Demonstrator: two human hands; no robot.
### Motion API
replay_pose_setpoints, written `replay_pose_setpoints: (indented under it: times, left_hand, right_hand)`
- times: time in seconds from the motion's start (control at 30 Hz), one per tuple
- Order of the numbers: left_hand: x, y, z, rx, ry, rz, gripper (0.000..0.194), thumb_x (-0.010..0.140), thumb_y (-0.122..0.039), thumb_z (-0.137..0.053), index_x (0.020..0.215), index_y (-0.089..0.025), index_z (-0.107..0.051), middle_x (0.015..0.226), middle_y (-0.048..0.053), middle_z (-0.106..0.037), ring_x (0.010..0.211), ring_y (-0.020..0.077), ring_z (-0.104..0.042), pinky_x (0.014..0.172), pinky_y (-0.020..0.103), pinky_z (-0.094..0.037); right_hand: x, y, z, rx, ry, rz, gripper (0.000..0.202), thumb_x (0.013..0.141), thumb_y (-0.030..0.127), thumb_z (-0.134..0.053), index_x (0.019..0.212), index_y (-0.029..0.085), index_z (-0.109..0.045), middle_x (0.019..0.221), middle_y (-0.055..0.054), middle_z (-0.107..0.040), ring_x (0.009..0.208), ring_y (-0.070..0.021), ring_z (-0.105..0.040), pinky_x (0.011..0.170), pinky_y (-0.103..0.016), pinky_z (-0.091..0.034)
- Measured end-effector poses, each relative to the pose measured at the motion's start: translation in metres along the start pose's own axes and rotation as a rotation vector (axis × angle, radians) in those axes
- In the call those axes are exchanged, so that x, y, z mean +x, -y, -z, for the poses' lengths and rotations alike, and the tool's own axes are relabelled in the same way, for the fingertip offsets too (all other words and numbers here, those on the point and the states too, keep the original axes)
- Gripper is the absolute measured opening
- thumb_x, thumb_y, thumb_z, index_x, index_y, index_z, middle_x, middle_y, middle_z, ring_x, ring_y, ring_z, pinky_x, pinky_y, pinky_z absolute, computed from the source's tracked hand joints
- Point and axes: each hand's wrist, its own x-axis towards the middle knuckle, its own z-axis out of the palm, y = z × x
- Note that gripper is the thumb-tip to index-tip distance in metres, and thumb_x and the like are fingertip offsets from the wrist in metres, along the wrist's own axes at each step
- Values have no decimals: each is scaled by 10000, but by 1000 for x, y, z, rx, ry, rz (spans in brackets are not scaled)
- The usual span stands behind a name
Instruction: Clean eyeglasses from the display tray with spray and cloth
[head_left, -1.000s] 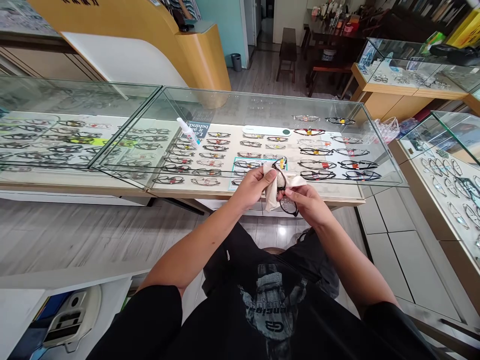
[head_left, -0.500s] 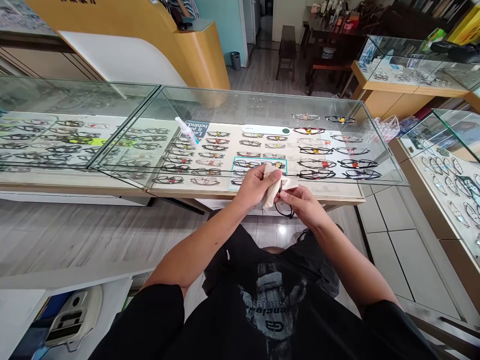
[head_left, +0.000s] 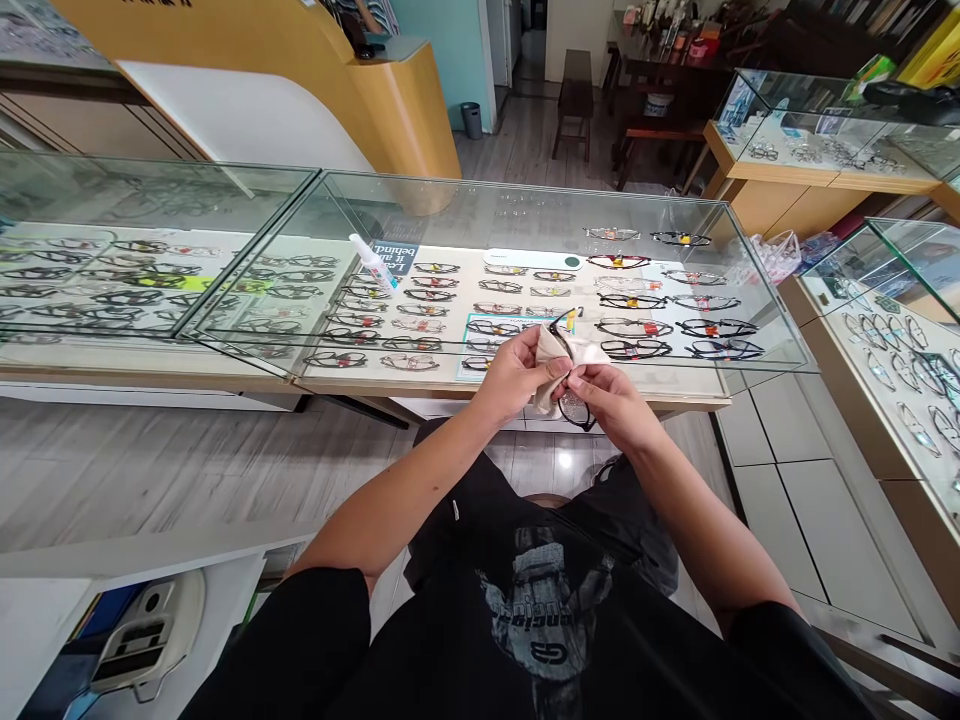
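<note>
Just over the near edge of the glass display case, both hands meet at a pair of dark-framed glasses (head_left: 577, 410). My left hand (head_left: 517, 376) is closed on a pale cream cloth (head_left: 551, 350), which is folded against the frame. My right hand (head_left: 609, 396) pinches the glasses near the bridge, thumb against fingers, and touches the cloth's right part. One round lens hangs below the fingers. A dark temple arm sticks up beyond the cloth; the other lens is hidden by cloth and fingers.
Rows of spectacle frames lie inside the glass display case (head_left: 450, 392). A white bottle (head_left: 371, 262) stands on its glass top, to the left of my hands. More cases (head_left: 870, 400) flank the right side. A stool (head_left: 574, 95) and a grey bin (head_left: 471, 120) are farther back.
The glasses have turned and shifted slightly right in my hands, so a temple arm now shows above the cloth. My right hand has moved a little right too.
</note>
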Motion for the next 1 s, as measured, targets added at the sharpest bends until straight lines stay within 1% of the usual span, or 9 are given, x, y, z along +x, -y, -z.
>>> replay_pose_setpoints:
  times: [0.17, 0.3, 0.37, 0.47, 0.57, 0.67, 0.8, 0.9, 1.0]
  left_hand:
    - [3, 0, -4, -38, -80, 44, 607, 665, -596, -974, 867, -191, -569, 648, -38, -675, 437, 120, -613, 428, 230, -507]
    - [2, 0, 0, -69, -100, 64, 615, 718, -674, -912, 914, -176, -608, 670, -22, -692, 461, 131, -639, 453, 247, -545]
    - [1, 0, 3, -68, -56, 76, 603, 724, -647, -921, 946, -172, -623, 707, -14, -714, 517, 142, -680, 509, 253, -580]
    - [0, 0, 7, -37, 5, 51, 582, 674, -525, -993, 975, -170, -643, 760, -13, -737, 588, 140, -711, 573, 240, -598]
    - [-1, 0, 6, -5, 21, 22, 603, 600, -434, -1042, 963, -173, -638, 759, -21, -734, 548, 127, -681, 540, 233, -573]
    - [-1, 0, 2, -7, -1, 32, 603, 623, -485, -1023, 927, -186, -597, 719, -24, -722, 474, 128, -642, 466, 241, -535]
    - [0, -1, -1, -27, -40, 47, 599, 694, -601, -958, 881, -187, -566, 658, -25, -696, 434, 132, -626, 427, 238, -517]
    - [0, -3, 3, -42, -34, 58, 583, 737, -628, -922, 882, -164, -599, 683, -1, -711, 473, 137, -657, 476, 248, -558]
    - [0, -4, 9, -73, 47, 64, 552, 743, -574, -941, 915, -159, -620, 702, 6, -723, 541, 157, -700, 555, 271, -604]
  right_hand:
    - [0, -1, -2, -14, 8, 16, 357, 847, 571, -861, 861, 230, -755, 870, -57, -770, 902, -238, -715, 938, -384, -546]
    - [-1, -2, 2, 37, -28, 0, 339, 833, 539, -886, 898, 237, -745, 861, -45, -775, 861, -222, -711, 883, -364, -545]
    - [-1, -1, 4, 80, -33, -3, 324, 844, 522, -882, 905, 240, -734, 856, -40, -774, 827, -212, -702, 835, -351, -541]
    - [-1, -1, 4, 100, -27, -4, 308, 850, 507, -881, 898, 239, -736, 843, -39, -769, 819, -211, -699, 817, -345, -536]
    - [-1, -1, 2, 34, 20, 1, 318, 865, 526, -862, 875, 223, -764, 862, -54, -769, 862, -220, -700, 870, -354, -535]
    - [-1, -2, 0, -10, 60, 4, 309, 886, 525, -844, 906, 221, -791, 873, -50, -768, 868, -213, -693, 892, -349, -527]
    - [-1, -3, 0, -5, 55, 22, 282, 893, 501, -847, 907, 225, -795, 865, -40, -768, 873, -202, -696, 928, -338, -520]
    - [-2, -2, 3, 28, 24, 19, 295, 878, 510, -862, 894, 228, -779, 860, -38, -773, 850, -201, -698, 909, -342, -534]
    - [-2, 0, 5, 64, -6, 1, 295, 856, 502, -887, 890, 234, -766, 856, -35, -777, 837, -198, -699, 846, -332, -545]
